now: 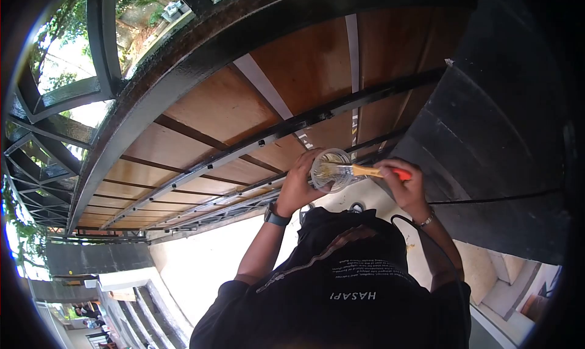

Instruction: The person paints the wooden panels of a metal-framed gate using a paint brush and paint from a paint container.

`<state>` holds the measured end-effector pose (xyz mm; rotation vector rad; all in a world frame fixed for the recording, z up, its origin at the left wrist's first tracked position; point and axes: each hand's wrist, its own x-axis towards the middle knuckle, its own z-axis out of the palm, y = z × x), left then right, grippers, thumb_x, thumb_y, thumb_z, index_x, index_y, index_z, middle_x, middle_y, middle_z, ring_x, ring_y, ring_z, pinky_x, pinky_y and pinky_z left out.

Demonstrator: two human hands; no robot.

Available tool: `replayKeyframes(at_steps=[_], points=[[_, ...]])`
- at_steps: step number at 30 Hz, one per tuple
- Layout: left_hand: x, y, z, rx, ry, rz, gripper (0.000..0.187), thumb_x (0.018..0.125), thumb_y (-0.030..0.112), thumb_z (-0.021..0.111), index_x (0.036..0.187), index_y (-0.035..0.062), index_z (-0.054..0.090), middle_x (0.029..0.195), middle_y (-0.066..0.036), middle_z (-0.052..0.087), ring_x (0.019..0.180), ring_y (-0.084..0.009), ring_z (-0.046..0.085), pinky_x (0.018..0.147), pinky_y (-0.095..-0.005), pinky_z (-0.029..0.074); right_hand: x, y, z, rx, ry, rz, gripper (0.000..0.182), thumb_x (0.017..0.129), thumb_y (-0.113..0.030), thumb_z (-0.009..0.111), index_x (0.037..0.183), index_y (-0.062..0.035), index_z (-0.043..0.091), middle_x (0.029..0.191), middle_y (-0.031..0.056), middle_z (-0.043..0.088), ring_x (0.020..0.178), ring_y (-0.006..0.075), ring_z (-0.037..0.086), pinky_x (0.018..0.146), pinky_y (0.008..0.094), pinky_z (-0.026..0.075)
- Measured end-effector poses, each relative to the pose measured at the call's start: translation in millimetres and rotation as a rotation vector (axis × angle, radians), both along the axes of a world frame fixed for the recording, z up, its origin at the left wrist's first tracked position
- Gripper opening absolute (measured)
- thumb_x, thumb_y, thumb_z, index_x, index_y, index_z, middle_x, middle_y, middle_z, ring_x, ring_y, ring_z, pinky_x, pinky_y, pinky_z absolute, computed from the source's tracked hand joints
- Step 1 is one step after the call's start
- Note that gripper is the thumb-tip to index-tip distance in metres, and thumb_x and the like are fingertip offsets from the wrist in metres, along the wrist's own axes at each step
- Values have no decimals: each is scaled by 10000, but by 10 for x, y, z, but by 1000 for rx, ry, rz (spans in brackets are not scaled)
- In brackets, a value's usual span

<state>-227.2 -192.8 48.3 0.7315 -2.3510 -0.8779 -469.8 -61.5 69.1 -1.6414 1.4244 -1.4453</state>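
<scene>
A clear plastic cup [319, 179] is held in my left hand [298, 181], whose fingers wrap round its side. My right hand [402, 181] grips a paintbrush [365, 171] by its orange-red end, with the yellow part of the handle pointing left. The brush's bristles are inside the mouth of the cup, and what the cup contains is hard to make out. Just beyond both hands stands a panel of brown wooden boards [213, 105] crossed by dark metal bars [244, 146].
A curved dark metal frame [140, 99] arches over the boards, with lattice metalwork [55, 126] at the left. A dark wall panel [487, 129] stands at the right. Steps [149, 315] are at the lower left, near distant people. Pale floor [201, 260] lies below.
</scene>
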Motion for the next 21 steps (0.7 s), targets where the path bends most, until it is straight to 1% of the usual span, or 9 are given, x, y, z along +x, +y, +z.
replayKeyframes(at_steps=[1, 4, 7, 11, 13, 15, 16, 19, 21], points=[[-17, 17, -9, 104, 53, 25, 685, 668, 170, 801, 1292, 34, 550, 1296, -174, 577, 1237, -360, 530, 1061, -436, 423, 33, 39, -115, 154, -405, -181, 172, 963, -143, 617, 1028, 6, 674, 882, 72, 702, 790, 152, 654, 778, 300, 528], [-71, 62, -76, 237, 112, 53, 703, 685, 191, 815, 1303, 8, 535, 1283, -201, 581, 1213, -366, 551, 1045, -431, 433, 21, 131, -235, 174, -611, -254, 227, 999, -139, 566, 1025, 70, 649, 932, 113, 713, 795, 129, 659, 766, 278, 530], [-144, 85, -188, 306, 149, 53, 723, 684, 198, 826, 1310, -5, 527, 1277, -210, 586, 1206, -361, 561, 1039, -424, 438, 43, 229, -269, 141, -664, -284, 224, 1002, -117, 544, 1033, 81, 643, 917, 127, 709, 804, 148, 666, 785, 286, 533], [-196, 76, -334, 332, 148, 61, 728, 676, 182, 830, 1307, -16, 527, 1270, -211, 592, 1205, -346, 565, 1037, -417, 438, 41, 286, -364, 92, -400, -249, 187, 973, -85, 559, 1023, 72, 647, 972, 116, 682, 861, 161, 658, 772, 302, 547], [-200, 63, -410, 349, 145, 70, 724, 677, 175, 827, 1305, -20, 526, 1264, -212, 594, 1197, -343, 570, 1035, -415, 439, 61, 300, -382, 71, -494, -272, 153, 952, -51, 574, 999, 66, 660, 961, 114, 683, 880, 150, 650, 778, 289, 542], [-202, 55, -467, 363, 148, 79, 719, 677, 169, 824, 1303, -23, 526, 1258, -212, 596, 1189, -340, 575, 1033, -413, 440, 16, 300, -377, 21, -233, -221, 127, 939, -21, 598, 1009, 62, 663, 972, 120, 699, 848, 146, 671, 754, 277, 543], [-206, 53, -475, 377, 174, 81, 716, 677, 165, 822, 1301, -26, 526, 1249, -211, 601, 1177, -336, 583, 1026, -410, 443, 54, 305, -405, -5, -412, -253, 129, 937, -25, 603, 1006, 58, 674, 958, 121, 701, 835, 139, 672, 750, 269, 538], [-228, 52, -454, 356, 208, 68, 707, 678, 163, 823, 1292, -28, 530, 1219, -204, 616, 1144, -325, 603, 1006, -402, 454, 22, 293, -354, 58, -287, -230, 138, 939, -34, 606, 1014, 60, 673, 949, 122, 704, 833, 139, 675, 752, 271, 539], [-232, 73, -401, 362, 210, 75, 702, 683, 170, 827, 1287, -30, 530, 1209, -201, 622, 1136, -324, 607, 1002, -400, 456, 52, 264, -476, 70, -489, -260, 149, 948, -51, 601, 1016, 58, 676, 926, 107, 706, 834, 136, 676, 758, 271, 539]])
